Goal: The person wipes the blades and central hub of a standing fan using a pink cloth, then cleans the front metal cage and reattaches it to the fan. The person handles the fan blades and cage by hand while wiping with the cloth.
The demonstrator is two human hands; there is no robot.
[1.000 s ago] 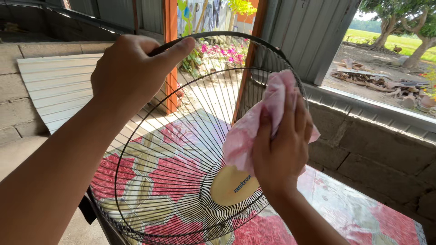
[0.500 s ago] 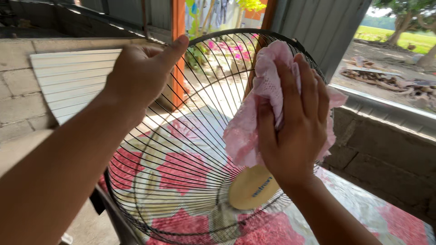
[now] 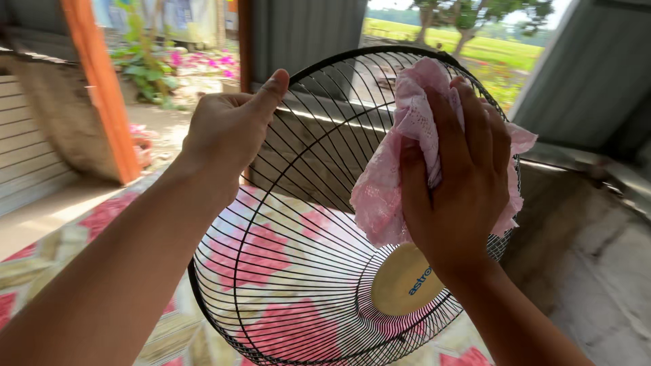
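**Two hands on a black fan guard, pink cloth pressed to its wires**

While the left hand (image 3: 227, 132) is clamping the top rim of the black wire fan guard (image 3: 291, 271), its grip is closing around the outer ring at the upper middle of the frame, with the thumb lying along the ring and pointing up and to the right. The guard is being held up, tilted, and is filling the centre and lower middle of the frame; its round cream hub disc (image 3: 401, 279) is sitting toward the lower right.

The right hand (image 3: 461, 179) is pressing a pink lace cloth (image 3: 386, 186) against the wires at the upper right part of the guard. Its grip is grasping the cloth, fingers spread flat over the bunched fabric, which is spilling out to the left of the palm and past the fingers on the right.

Behind the wires, a table (image 3: 61, 237) covered in a red, cream and green flower pattern is showing across the lower left. An orange post (image 3: 102, 88) is standing at the upper left, and a grey concrete wall (image 3: 597, 264) is running along the right.
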